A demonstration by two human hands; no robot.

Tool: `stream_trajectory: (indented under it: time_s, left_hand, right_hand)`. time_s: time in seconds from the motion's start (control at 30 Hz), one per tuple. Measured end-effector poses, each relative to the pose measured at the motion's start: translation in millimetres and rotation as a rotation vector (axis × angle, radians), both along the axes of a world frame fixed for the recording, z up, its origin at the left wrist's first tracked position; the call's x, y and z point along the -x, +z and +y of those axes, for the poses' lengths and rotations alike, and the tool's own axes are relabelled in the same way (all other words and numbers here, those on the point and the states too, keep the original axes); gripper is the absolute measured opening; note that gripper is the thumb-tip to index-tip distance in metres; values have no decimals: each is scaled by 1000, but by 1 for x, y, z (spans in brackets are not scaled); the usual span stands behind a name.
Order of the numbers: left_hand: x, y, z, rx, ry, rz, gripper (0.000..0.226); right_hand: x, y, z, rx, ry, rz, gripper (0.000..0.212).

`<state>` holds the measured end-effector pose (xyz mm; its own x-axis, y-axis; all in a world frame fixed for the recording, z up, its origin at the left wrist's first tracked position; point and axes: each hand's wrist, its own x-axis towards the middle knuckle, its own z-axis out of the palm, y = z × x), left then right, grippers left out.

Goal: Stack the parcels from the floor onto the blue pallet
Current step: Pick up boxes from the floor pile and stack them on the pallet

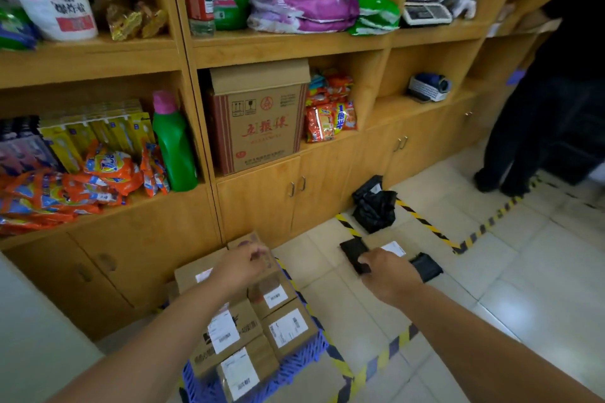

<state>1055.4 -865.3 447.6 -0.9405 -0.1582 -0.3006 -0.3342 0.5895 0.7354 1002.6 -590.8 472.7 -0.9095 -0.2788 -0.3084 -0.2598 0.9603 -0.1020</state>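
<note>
Flat black parcel (pixel 353 253) on floor, long axis running away, right of blue pallet (pixel 304 358). Right hand (pixel 391 273) nearest, fingers closing on its near end. Left hand (pixel 240 267) curled loosely above stacked cardboard parcels (pixel 281 321), grasping nothing visible.

My left forearm covers part of the cardboard parcels (pixel 258 321) stacked on the blue pallet (pixel 307 357), whose near corner runs off the bottom edge. My left hand (pixel 240 267) hides most of the small box under it, so I cannot tell whether my fingers grip it. My right hand (pixel 391 275) covers the middle of the flat black parcel (pixel 353 252); whether I hold it is unclear. The parcel labels are too blurred to read. The bystander (pixel 556 91) at the right is cut off by the edge.
</note>
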Motion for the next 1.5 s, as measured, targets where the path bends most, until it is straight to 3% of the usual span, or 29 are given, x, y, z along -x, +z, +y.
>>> stream_trajectory:
  time_s: [0.2,0.43,0.73,1.0,1.2,1.5]
  left_hand:
    - [37,3,76,18,-94,-20,37]
    - [100,4,219,-30,-164,-7,29]
    - [159,-11,359,-103,-115,-34,33]
    - [241,-20,405,-143,-42,-55,32]
    - [352,-36,424,-207,-11,-54,23]
    - [504,-59,440,-206,-16,-151,29]
  right_hand:
    - [5,4,93,27,-117,3,35]
    - [35,8,234,-7,-210,12,33]
    - [94,5,388,33,-295,28,39]
    - [181,-10,434,21,-290,0,39]
    - [279,-20,452,31,-315,-21,38]
    - [425,-43,471,37,-371,-129,40]
